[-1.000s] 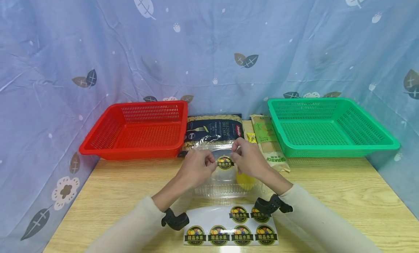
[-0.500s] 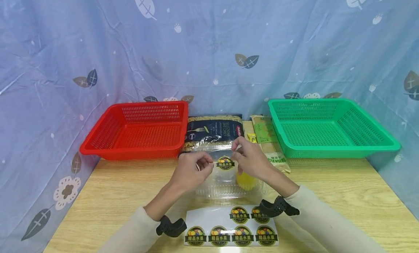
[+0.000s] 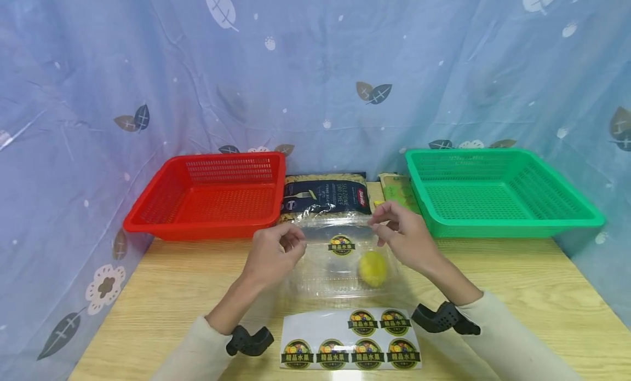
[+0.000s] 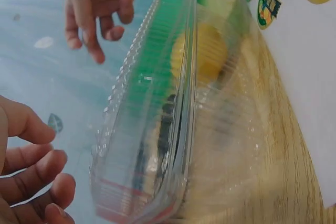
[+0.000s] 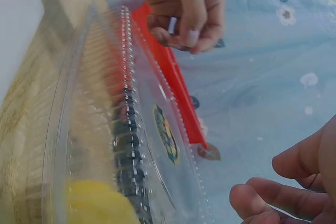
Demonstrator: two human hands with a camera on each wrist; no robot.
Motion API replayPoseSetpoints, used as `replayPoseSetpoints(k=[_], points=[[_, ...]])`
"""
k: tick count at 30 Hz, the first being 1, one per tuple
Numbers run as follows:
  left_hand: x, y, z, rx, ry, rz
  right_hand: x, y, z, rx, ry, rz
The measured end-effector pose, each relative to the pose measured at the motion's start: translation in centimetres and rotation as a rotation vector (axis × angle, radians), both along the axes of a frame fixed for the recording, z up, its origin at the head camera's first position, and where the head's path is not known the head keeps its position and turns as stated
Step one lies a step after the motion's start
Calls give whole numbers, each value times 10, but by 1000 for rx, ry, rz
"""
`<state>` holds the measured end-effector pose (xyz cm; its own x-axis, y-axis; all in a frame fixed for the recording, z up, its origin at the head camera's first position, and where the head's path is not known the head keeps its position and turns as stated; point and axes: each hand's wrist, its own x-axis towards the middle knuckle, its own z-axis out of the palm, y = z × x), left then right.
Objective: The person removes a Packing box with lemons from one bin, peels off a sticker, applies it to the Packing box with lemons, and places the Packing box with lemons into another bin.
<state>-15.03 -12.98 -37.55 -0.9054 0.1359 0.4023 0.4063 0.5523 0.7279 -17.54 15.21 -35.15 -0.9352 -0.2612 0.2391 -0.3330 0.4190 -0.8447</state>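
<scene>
A clear plastic clamshell container (image 3: pixel 320 269) stands shut on the table, with a round yellow fruit-like thing (image 3: pixel 373 269) inside at its right. On its lid lies a round black fruit sticker (image 3: pixel 342 245). My left hand (image 3: pixel 276 252) hovers at the container's left side, fingers loosely bent and holding nothing. Over the right side is my right hand (image 3: pixel 401 233), its fingers also loosely bent around nothing. Both wrist views show space between the fingers and the container. A white sheet of stickers (image 3: pixel 315 321) lies in front of it.
A red basket (image 3: pixel 204 227) stands at the back left and a green basket (image 3: pixel 493 227) at the back right. Between them lie a pasta bag (image 3: pixel 320 195) and a pale green-and-tan packet (image 3: pixel 396 188). A blue patterned cloth (image 3: pixel 315 96) hangs behind.
My hands have moved apart from above the lid sticker, the left one leftward and the right one rightward. The sticker on the lid and the yellow thing now show fully.
</scene>
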Motion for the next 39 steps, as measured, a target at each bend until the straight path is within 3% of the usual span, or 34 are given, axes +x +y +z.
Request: replayPoseSetpoints(k=[7,14,24,29,32,36,39], points=[[1,-11,-8,19,-60,110,4,18,-8,-38,18,-59],[-7,-14,-19,96,-106,182,6,49,-8,-175,5,-101],[-9,-22,-30,87,-166,263,6,88,-7,-359,60,-237],[-12,-28,-37,130,-244,223,3,113,-10,-526,77,-301],[-14,-31,-41,203,-328,181,1,130,-10,-606,80,-354],[-14,-34,-45,308,-437,131,-2,150,-8,-701,63,-471],[-14,-35,-48,355,-478,99,-5,161,-7,-747,31,-572]])
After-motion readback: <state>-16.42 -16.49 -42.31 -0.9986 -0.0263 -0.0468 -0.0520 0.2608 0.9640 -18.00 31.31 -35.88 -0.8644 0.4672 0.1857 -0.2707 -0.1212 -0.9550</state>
